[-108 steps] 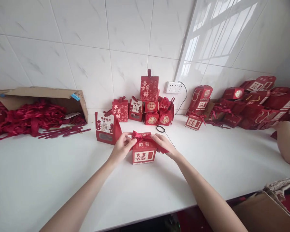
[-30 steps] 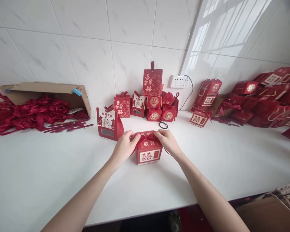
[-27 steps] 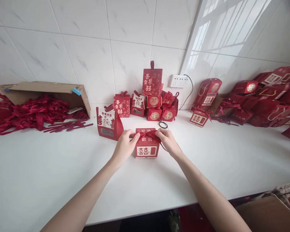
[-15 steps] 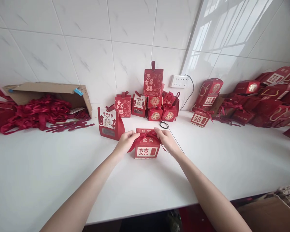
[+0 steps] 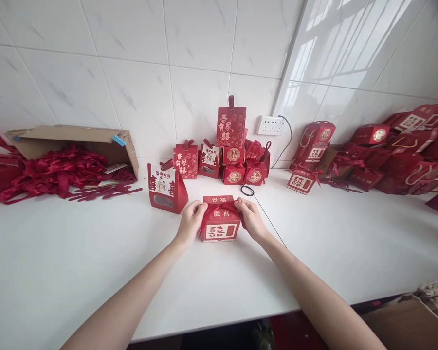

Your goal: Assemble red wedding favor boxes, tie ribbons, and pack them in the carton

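Observation:
A red gift box with a white label panel stands upright on the white table in front of me. Across its top runs a red ribbon, tied in the middle. At the box's left edge, my left hand is closed, pinching the ribbon between thumb and finger. On the opposite side my right hand pinches the ribbon in the same way. Just beyond my left hand stands a red and white gift bag with a small window.
On the left, a cardboard box lies on its side, with a heap of red ribbons spilling out. Several red boxes are stacked at the wall. More red boxes pile up at right. A black ring lies beyond my right hand.
Both hands have moved slightly down beside the box, still pinching the ribbon. The ribbon's middle looks pulled flatter, and the loose end at the right is no longer visible.

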Available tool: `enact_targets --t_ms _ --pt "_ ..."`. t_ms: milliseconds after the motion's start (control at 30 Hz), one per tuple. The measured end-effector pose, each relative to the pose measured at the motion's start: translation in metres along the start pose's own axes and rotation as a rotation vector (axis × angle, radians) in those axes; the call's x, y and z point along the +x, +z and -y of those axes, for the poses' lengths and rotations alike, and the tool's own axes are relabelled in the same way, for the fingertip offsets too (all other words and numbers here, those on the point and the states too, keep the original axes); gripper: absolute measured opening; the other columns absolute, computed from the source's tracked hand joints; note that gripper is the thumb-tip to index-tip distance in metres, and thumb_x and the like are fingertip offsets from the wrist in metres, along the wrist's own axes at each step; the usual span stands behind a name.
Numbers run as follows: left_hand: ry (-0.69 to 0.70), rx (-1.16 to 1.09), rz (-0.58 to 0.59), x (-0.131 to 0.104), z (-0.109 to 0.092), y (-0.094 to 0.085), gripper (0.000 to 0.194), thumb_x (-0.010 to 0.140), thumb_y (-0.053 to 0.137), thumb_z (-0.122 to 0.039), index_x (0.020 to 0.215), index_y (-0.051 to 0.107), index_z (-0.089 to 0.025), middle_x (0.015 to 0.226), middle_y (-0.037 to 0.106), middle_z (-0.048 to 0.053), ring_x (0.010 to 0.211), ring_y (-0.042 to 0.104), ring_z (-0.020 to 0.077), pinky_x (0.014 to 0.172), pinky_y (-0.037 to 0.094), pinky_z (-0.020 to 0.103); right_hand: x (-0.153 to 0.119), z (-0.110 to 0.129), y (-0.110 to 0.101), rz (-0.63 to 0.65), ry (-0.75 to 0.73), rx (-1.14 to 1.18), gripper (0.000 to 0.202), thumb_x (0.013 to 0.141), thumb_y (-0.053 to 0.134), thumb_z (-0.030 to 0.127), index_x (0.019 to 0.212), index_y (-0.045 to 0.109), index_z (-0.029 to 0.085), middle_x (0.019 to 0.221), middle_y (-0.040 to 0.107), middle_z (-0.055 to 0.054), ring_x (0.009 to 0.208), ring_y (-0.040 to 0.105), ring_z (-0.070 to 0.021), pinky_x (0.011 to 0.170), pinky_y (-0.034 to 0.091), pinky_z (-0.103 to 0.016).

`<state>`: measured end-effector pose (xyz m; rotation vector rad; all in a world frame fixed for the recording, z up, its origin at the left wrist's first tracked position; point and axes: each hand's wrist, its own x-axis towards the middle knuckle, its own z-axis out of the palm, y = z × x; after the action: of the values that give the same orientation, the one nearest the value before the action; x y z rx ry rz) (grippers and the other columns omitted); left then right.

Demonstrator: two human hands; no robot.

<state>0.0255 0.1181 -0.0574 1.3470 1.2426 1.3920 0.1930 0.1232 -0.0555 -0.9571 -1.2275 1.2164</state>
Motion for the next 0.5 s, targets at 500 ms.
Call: enact_targets --t_ms 500 --pt "0.036 -0.012 -0.001 0.011 -0.004 -0.003 0.032 0.062 0.057 -0.042 0.048 0.038 -0.02 0.047 0.038 -0.006 0.047 0.037 0.0084 0.046 0.028 0.021 0.005 0.011 -0.028 0.081 -0.068 -0.141 0.02 0.07 0.062 0.036 0.079 0.052 0.021 0.086 0.055 0.0 0.082 0.053 -0.0154 0.072 0.042 -0.027"
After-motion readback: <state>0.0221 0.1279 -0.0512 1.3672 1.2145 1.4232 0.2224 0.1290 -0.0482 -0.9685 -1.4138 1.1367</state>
